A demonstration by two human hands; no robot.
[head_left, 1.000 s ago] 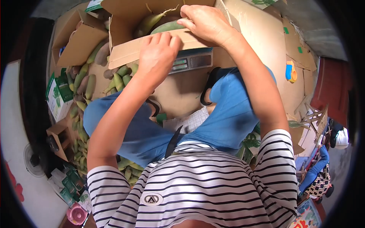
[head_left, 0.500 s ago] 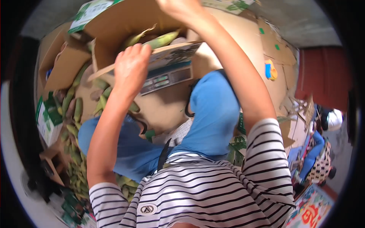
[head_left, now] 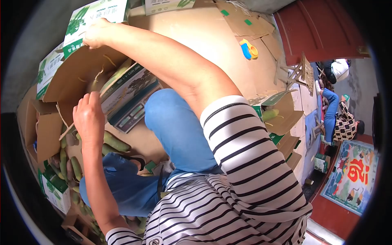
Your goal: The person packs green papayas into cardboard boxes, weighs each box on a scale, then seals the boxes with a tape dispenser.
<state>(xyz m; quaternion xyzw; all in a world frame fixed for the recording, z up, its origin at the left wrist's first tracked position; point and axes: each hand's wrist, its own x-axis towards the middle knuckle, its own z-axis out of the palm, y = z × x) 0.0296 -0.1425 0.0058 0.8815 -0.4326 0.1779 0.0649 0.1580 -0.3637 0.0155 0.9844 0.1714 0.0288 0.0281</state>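
Note:
An open cardboard box [head_left: 141,83] with a printed side stands tilted in my view, with long green radishes [head_left: 118,75] partly visible inside. My left hand [head_left: 89,118] is closed at the box's near left edge, its fingertips hidden from me. At the far side, my right hand [head_left: 97,33] is closed on the top of the raised brown box flap [head_left: 75,73]. Under the box's near wall shows a digital scale [head_left: 132,117] with a button panel. My right forearm crosses above the box and hides part of it.
Loose radishes [head_left: 116,142] lie on the floor by my left leg, with more along the left. Printed cartons [head_left: 97,16] stand behind. A yellow and blue tape dispenser [head_left: 249,50] lies on floor cardboard. Another person [head_left: 341,118] sits at far right.
My view has swung, so the box and scale appear further left. My right hand, at the view's top edge before, now shows fully on the raised flap. My left hand stays at the near edge.

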